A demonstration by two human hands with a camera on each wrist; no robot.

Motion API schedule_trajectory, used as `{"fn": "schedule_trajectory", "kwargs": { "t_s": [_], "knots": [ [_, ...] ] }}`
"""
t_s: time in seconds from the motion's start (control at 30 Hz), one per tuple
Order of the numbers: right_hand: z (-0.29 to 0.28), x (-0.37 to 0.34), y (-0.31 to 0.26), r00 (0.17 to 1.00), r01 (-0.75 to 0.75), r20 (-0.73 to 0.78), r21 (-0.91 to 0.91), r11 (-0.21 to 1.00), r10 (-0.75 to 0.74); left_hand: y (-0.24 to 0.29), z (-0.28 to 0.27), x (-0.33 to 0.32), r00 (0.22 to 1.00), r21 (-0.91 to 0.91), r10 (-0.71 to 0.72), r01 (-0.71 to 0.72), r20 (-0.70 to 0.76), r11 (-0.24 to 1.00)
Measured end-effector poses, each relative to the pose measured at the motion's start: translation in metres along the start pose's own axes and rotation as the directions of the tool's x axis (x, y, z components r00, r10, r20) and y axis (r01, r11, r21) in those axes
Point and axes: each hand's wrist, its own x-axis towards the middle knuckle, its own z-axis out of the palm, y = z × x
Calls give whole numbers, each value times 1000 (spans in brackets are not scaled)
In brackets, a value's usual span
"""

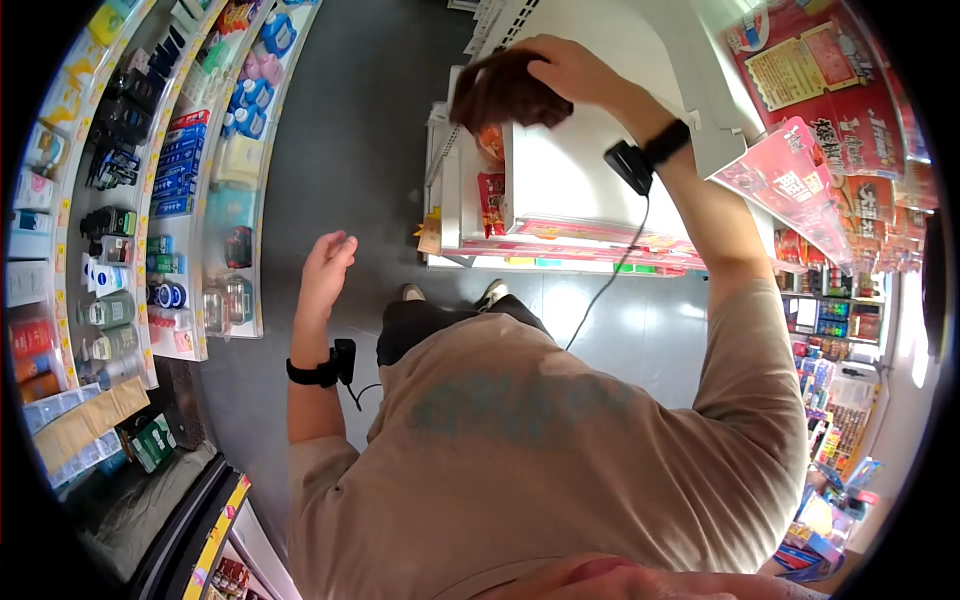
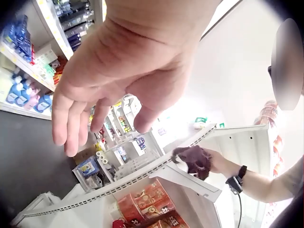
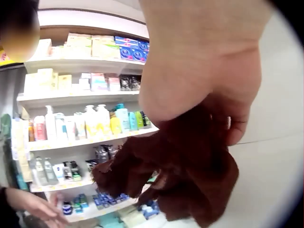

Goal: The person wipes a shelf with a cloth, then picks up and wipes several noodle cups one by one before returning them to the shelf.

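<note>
Right hand (image 1: 578,72) grips brown cloth (image 1: 497,92) at white shelf (image 1: 590,170); left hand (image 1: 327,272) relaxed above grey floor (image 1: 350,130), stocked shelves (image 1: 144,260) at left

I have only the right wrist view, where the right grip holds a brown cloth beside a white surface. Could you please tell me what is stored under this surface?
Observer: In the head view, red packets show below the top of that white shelf, near the brown cloth.
Operator: Thank you. Does the left grip hold anything? I see it only in part.
Observer: No. The left wrist view shows it from close by, and it holds nothing.
Operator: And on what does the person stand?
Observer: The head view shows light shoes on a grey floor.
</note>
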Motion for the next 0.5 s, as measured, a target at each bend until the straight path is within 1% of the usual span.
{"fn": "schedule_trajectory", "kwargs": {
  "t_s": [0.03,0.1,0.2,0.23,0.27,0.33,0.37,0.43,0.5],
  "knots": [
    [11,6,16,998,-57,-13,-100,993,56,-5,0,3,1000,13,-3,3,6,1000],
    [45,13,42,985,-174,-53,-294,940,165,-9,1,4,1000,17,-12,12,14,1000],
    [38,-3,-14,949,-265,92,-280,923,301,-21,3,-1,999,-15,-43,43,7,999],
    [41,-20,-24,985,-129,81,-223,966,150,-27,1,-3,998,-23,-59,59,2,998],
    [41,-34,-31,980,-12,187,-252,968,61,-35,-1,-7,997,-22,-78,78,3,997],
    [50,-56,-45,967,84,255,-215,973,-27,-47,-3,-11,988,-40,-151,151,-6,988],
    [49,-54,-43,963,61,269,-203,977,-4,-51,-4,-12,983,-49,-185,184,-11,982],
    [47,-49,-41,952,18,303,-179,984,38,-58,-8,-12,978,-73,-206,204,-17,976],
    [49,-20,-8,989,18,151,-207,978,13,-61,-10,-14,977,-89,-210,207,-32,974]
  ]
}}
